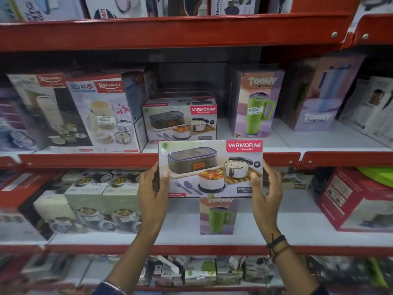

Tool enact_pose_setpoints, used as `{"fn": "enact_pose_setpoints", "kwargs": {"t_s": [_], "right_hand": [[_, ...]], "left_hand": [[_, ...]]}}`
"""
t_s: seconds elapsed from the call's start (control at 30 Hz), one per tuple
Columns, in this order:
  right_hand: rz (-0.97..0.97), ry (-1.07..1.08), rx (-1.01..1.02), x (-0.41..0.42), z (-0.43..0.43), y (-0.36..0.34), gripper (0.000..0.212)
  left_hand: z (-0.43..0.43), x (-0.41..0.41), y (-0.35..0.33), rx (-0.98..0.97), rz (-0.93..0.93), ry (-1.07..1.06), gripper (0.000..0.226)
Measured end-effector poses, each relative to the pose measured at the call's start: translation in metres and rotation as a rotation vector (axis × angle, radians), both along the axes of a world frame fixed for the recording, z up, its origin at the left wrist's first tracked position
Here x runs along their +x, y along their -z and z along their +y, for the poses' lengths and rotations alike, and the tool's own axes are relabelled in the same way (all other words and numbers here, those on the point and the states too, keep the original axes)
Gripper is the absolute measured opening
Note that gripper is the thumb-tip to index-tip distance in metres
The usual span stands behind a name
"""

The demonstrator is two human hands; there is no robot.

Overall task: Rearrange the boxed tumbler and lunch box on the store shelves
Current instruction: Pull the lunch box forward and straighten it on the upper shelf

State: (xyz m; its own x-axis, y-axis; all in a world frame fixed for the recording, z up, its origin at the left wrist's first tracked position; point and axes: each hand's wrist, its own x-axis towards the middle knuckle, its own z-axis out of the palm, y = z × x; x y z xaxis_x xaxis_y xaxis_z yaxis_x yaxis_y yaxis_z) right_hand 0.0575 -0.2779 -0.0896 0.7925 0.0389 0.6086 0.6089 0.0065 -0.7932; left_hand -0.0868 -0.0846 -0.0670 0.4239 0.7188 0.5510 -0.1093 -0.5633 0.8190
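Glossy printed cardboard makes up the flat rectangular Varmora lunch box carton (210,169), held in the air in front of the red metal front edge of the middle shelf (85,160). The left hand (152,188) clamps its left end and the right hand (266,186) its right end, thumbs on the front face. It looks stiff, fairly light, a little slippery; the short ends suit gripping. The tall lilac tumbler box with a green mug picture (218,216) stands behind it, midway along the lower shelf's front edge.
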Motion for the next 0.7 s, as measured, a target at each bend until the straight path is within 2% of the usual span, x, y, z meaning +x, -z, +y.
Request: {"fn": "enact_pose_setpoints", "kwargs": {"t_s": [0.17,0.33,0.53,0.6,0.7], "right_hand": [[-0.014,-0.002,0.013,-0.005,0.005,-0.003,0.048],[-0.076,0.0,0.04,0.0,0.016,-0.024,0.044],[-0.195,0.019,-0.026,0.019,0.053,-0.064,0.034],[-0.195,0.032,-0.035,0.028,0.068,-0.07,0.035],[-0.155,0.01,-0.053,0.043,0.088,-0.07,0.038]], "left_hand": [[0.004,-0.005,0.002,-0.018,0.023,-0.039,0.046],[0.014,-0.005,-0.015,0.094,0.036,-0.108,0.042],[0.035,0.016,-0.047,0.272,0.074,-0.135,0.063],[0.044,0.028,-0.053,0.344,0.107,-0.146,0.066],[0.06,0.044,-0.051,0.353,0.122,-0.11,0.066]]}}
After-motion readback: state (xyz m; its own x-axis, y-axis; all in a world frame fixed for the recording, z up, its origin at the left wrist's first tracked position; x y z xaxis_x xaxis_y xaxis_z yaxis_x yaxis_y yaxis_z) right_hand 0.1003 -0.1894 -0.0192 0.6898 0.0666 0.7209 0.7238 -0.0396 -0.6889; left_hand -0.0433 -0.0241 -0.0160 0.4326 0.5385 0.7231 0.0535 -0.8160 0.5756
